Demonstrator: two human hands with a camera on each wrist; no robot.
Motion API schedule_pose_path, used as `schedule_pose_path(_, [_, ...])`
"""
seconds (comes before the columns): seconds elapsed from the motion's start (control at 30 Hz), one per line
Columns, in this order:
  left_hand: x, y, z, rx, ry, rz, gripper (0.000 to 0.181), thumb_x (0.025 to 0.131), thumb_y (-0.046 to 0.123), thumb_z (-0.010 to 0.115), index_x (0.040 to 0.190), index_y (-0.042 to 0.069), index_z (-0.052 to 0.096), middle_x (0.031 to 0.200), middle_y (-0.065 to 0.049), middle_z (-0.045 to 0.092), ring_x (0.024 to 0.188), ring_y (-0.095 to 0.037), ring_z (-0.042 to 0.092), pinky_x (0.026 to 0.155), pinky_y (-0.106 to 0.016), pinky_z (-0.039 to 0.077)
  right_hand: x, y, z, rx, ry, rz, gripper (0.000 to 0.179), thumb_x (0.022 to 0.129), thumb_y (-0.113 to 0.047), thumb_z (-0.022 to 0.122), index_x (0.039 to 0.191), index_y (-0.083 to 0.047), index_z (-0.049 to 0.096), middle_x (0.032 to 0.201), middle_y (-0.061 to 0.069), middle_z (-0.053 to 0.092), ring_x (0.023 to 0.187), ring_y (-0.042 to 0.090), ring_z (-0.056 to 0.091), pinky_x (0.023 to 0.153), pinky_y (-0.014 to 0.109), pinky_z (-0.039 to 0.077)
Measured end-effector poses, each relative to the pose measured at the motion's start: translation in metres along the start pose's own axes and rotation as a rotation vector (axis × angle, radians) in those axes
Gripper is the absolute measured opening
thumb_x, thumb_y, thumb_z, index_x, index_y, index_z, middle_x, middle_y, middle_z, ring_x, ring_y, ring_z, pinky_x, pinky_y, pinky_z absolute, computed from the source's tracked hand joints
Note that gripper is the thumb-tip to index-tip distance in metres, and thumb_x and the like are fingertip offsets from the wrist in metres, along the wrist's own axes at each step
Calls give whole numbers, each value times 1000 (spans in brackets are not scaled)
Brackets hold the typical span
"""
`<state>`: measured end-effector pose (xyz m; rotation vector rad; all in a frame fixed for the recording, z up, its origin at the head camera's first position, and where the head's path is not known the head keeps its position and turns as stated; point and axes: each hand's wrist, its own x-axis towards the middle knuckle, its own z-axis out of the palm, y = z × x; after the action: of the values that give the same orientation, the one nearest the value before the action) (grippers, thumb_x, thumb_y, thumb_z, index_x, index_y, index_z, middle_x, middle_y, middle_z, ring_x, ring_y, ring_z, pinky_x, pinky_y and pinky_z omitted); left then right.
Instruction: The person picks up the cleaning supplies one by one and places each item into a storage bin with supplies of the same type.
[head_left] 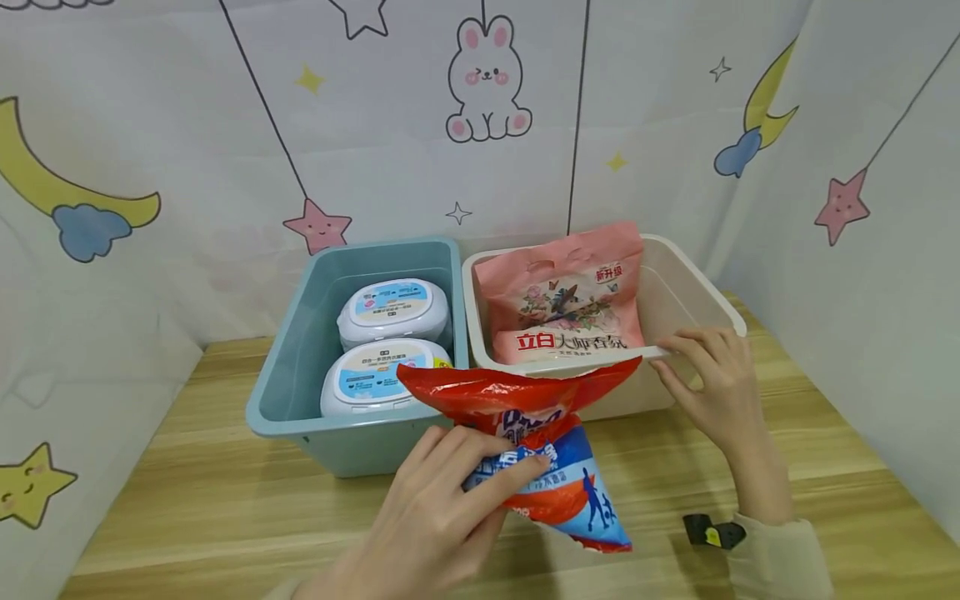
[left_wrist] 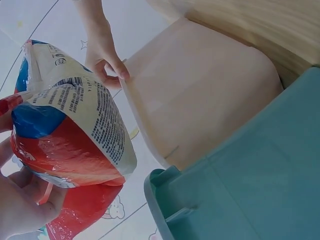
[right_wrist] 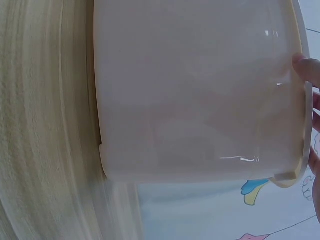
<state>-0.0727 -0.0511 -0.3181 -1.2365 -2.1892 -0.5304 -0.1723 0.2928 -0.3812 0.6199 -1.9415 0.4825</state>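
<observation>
My left hand [head_left: 450, 500] grips a red and blue plastic bag of what looks like laundry detergent [head_left: 547, 475], held up in front of the two bins. Its printed white back panel [left_wrist: 107, 127] faces the left wrist camera. My right hand [head_left: 712, 383] pinches the front rim of the cream bin [head_left: 675, 283] near its right corner, thumb outside and fingers over the edge. Inside that bin a pink bag with flowers and butterflies [head_left: 562, 308] leans upright. The teal bin [head_left: 360, 450] beside it on the left holds two white lidded tubs with blue labels [head_left: 393, 302].
Both bins stand side by side on a wood-grain table [head_left: 217, 500], close to a white cloth backdrop [head_left: 652, 100] with cartoon prints. A black strap with a yellow mark [head_left: 712, 532] shows by the right sleeve [head_left: 780, 558].
</observation>
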Motion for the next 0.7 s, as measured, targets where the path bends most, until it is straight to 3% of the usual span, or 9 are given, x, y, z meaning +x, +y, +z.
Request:
schedule_pose_path(0.37, [15, -9, -2, -30, 17, 44, 43, 82, 21, 73, 124, 27, 62, 109, 3, 63, 104, -12, 58, 87, -30, 51, -1, 0, 0, 0, -11, 7, 40, 95, -38, 59, 95, 0, 71, 91, 21, 66, 87, 38, 52, 73, 46, 32])
schedule_pose_path(0.7, [25, -20, -8, 19, 32, 130, 48, 78, 23, 79, 123, 23, 62, 110, -1, 66, 102, -16, 62, 83, -31, 54, -1, 1, 0, 2, 3, 0, 40, 94, -39, 59, 95, -1, 71, 91, 19, 66, 86, 38, 51, 72, 46, 31])
